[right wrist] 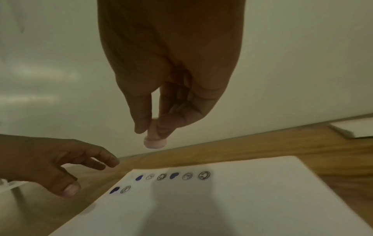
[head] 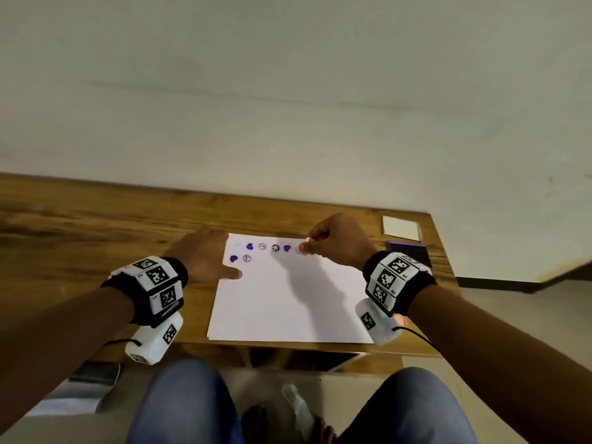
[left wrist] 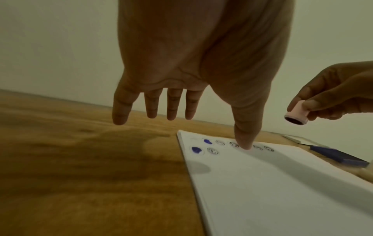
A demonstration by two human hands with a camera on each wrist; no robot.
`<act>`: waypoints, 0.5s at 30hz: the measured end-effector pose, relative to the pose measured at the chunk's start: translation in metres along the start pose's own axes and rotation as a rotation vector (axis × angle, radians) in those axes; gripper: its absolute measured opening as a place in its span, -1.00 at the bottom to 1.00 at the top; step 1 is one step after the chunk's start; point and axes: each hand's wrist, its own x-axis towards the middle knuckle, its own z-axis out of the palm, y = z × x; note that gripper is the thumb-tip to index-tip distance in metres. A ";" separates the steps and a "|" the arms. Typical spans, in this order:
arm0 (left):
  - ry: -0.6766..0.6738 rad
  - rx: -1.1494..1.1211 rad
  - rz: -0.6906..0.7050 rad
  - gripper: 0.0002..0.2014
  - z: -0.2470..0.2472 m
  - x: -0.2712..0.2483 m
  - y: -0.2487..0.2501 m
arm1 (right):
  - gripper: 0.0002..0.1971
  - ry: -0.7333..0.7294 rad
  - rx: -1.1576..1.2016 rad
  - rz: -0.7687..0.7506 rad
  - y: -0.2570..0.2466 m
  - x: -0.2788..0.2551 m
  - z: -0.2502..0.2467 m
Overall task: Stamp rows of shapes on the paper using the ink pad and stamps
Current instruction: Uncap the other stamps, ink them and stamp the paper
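The right hand (left wrist: 331,92) pinches a small pink stamp (left wrist: 296,114) in its fingertips, up in the air near the top right of the white paper (head: 288,302). The left hand (head: 200,254) has its fingers spread flat, thumb by the paper's left edge. Blue hearts and round faces sit in two rows (top of the sheet). The purple ink pad (head: 411,251) lies at the far right of the wooden table (head: 96,225).

Bare forearms, no sleeves. Black wristband (head: 413,285) on each wrist, ringed with white panels printed in black square-code markers (head: 157,275). White camera block (head: 155,339) slung beneath each wrist, tagged likewise, trailing a thin black cable (head: 419,336). Blue jeans (head: 182,408) on both legs.
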 end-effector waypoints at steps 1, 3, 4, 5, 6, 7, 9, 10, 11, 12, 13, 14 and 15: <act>-0.010 0.004 -0.009 -0.08 0.003 0.000 -0.003 | -0.77 -0.011 -0.019 0.000 -0.004 0.003 0.007; -0.032 -0.012 -0.016 -0.07 0.010 0.000 -0.011 | -0.75 -0.038 -0.045 -0.002 -0.013 0.009 0.022; -0.041 -0.024 -0.016 -0.04 0.013 0.001 -0.013 | -0.76 -0.041 -0.048 -0.003 -0.016 0.011 0.027; -0.048 -0.036 -0.021 0.00 0.016 0.001 -0.016 | -0.77 -0.044 -0.053 -0.008 -0.020 0.014 0.034; -0.054 -0.038 -0.028 0.04 0.020 0.002 -0.018 | -0.77 -0.043 -0.061 -0.010 -0.023 0.016 0.038; -0.051 -0.026 -0.035 0.06 0.023 0.002 -0.019 | -0.78 -0.042 -0.071 -0.018 -0.025 0.018 0.043; -0.034 0.025 -0.046 0.05 0.028 0.004 -0.021 | -0.77 -0.050 -0.100 -0.024 -0.032 0.022 0.051; -0.032 0.054 -0.045 0.06 0.031 0.004 -0.022 | -0.76 -0.059 -0.112 -0.027 -0.035 0.023 0.055; -0.028 0.079 -0.040 0.06 0.032 0.004 -0.022 | -0.76 -0.062 -0.116 -0.029 -0.037 0.025 0.058; -0.025 0.093 -0.036 0.06 0.034 0.005 -0.022 | -0.76 -0.064 -0.120 -0.031 -0.040 0.027 0.060; -0.028 0.095 -0.037 0.06 0.035 0.006 -0.022 | -0.75 -0.066 -0.127 -0.034 -0.042 0.029 0.063; -0.030 0.091 -0.038 0.05 0.036 0.007 -0.022 | -0.75 -0.067 -0.138 -0.040 -0.044 0.030 0.065; -0.030 0.086 -0.040 0.03 0.036 0.007 -0.022 | -0.75 -0.069 -0.149 -0.046 -0.046 0.031 0.068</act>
